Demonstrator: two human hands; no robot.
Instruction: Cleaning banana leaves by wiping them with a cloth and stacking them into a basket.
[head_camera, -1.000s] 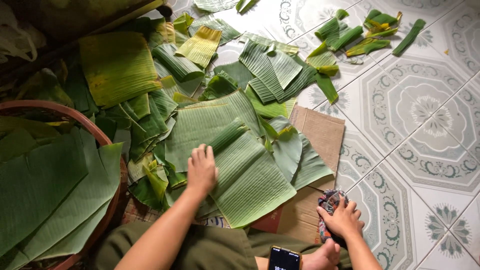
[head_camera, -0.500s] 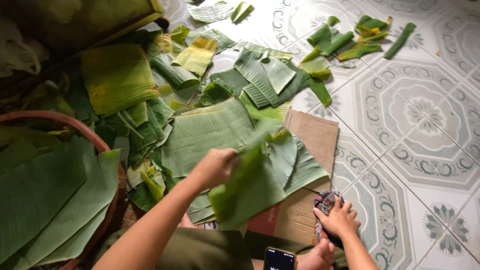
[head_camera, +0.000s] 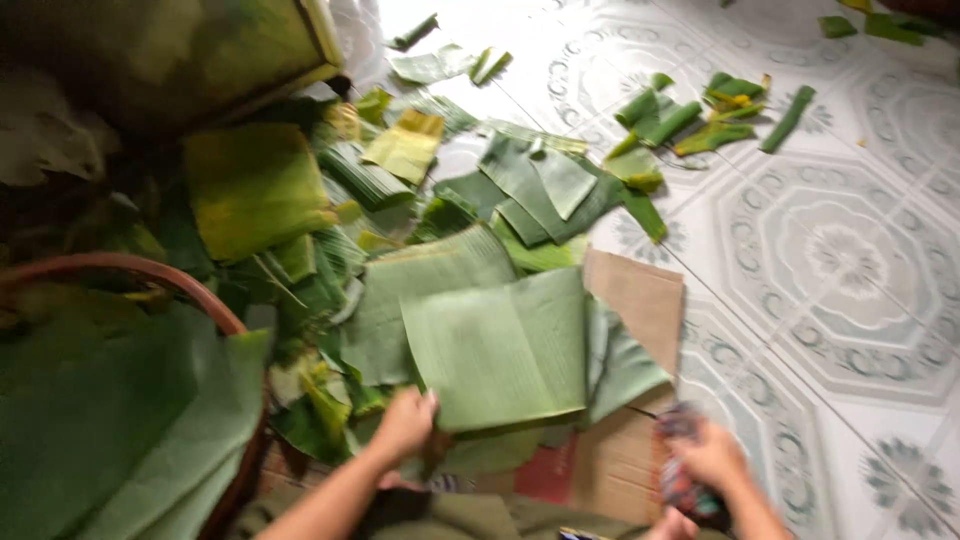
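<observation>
We see the whole view smeared by motion blur. The left hand (head_camera: 405, 425) pinches the near corner of a flat, ribbed, rectangular green leaf piece (head_camera: 500, 348) lying on the leaf pile over brown cardboard (head_camera: 640, 298). The right hand (head_camera: 708, 462) closes around a small dark object (head_camera: 680, 485), too blurred to identify. A round basket rim (head_camera: 150, 270) is cut off at left.
</observation>
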